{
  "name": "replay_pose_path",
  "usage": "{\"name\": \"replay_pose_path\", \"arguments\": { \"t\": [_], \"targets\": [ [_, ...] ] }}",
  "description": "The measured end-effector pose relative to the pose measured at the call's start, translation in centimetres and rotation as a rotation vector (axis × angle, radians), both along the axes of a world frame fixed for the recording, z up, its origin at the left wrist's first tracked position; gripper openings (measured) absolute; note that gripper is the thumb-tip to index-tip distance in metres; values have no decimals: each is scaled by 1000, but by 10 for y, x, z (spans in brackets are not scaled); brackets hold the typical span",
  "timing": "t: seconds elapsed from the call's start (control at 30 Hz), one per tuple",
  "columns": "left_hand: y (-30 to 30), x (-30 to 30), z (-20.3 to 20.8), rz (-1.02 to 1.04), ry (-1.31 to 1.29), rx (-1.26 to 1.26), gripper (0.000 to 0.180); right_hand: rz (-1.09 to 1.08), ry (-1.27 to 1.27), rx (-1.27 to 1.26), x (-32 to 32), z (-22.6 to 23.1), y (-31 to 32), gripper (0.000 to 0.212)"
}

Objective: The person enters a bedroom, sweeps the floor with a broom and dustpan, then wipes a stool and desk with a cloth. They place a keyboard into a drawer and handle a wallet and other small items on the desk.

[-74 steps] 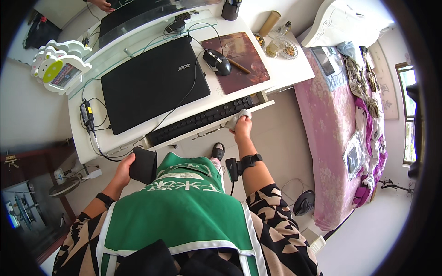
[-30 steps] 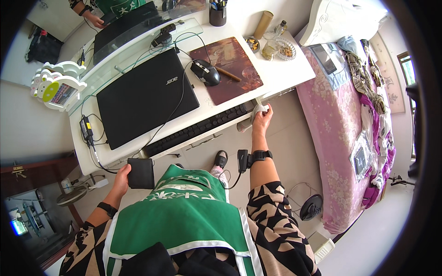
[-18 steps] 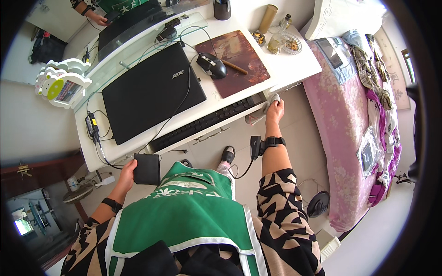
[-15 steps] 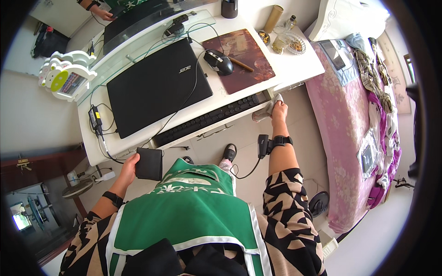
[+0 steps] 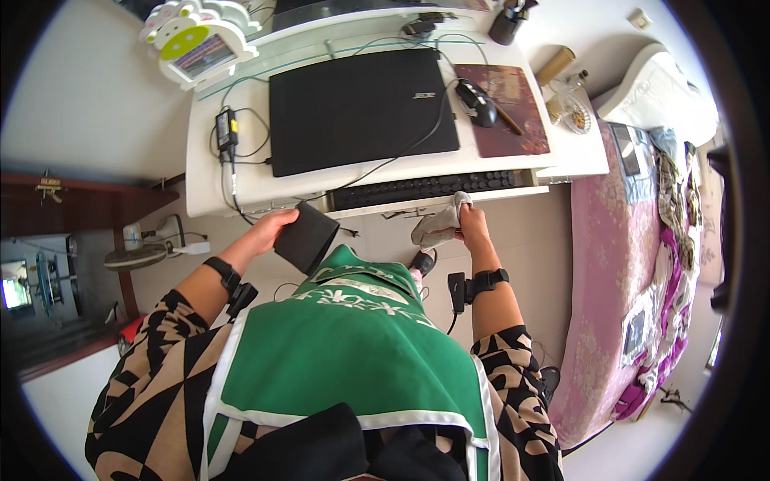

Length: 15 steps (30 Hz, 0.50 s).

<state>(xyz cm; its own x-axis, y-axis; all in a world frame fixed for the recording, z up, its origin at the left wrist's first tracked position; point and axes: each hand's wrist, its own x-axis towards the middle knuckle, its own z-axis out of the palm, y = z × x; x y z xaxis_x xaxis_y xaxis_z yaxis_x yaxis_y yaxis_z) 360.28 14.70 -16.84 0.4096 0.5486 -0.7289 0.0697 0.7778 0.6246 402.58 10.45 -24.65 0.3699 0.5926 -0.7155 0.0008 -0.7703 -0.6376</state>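
Note:
My left hand [image 5: 271, 231] grips a flat, black, square thing that looks like a wallet [image 5: 308, 239], tilted in front of the desk's edge. My fingers are mostly hidden behind it. Bunched in my closed right hand [image 5: 473, 226] is a grey cloth [image 5: 435, 230], which hangs down toward the left, just in front of the keyboard tray. On that pulled-out tray lies a black keyboard [image 5: 425, 189]. A closed black laptop [image 5: 361, 112] rests on the white desk [image 5: 210, 183] above it.
A mouse [image 5: 480, 107] and a brown stick [image 5: 508, 120] lie on a dark red mat [image 5: 513, 88]. Cables and a power adapter [image 5: 226, 132] are at the desk's left. A glass dish [image 5: 576, 119] stands right, near a pink-covered bed [image 5: 597, 321]. A fan [image 5: 136, 256] is at left.
The cloth in my right hand has come away from the tray's right end, leftward along its front. The black wallet-like thing has tilted and come nearer the desk. The view has shifted.

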Motion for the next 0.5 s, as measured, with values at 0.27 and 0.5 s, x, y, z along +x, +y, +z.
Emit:
{"name": "replay_pose_path", "arguments": {
  "t": [0.27, 0.5],
  "targets": [
    [0, -6, -11, -8, -39, 8, 34, 96, -14, 143, -100, -27, 9, 42],
    [-7, -10, -7, -44, -116, -21, 37, 529, -215, 164, -209, -46, -30, 48]
  ]
}}
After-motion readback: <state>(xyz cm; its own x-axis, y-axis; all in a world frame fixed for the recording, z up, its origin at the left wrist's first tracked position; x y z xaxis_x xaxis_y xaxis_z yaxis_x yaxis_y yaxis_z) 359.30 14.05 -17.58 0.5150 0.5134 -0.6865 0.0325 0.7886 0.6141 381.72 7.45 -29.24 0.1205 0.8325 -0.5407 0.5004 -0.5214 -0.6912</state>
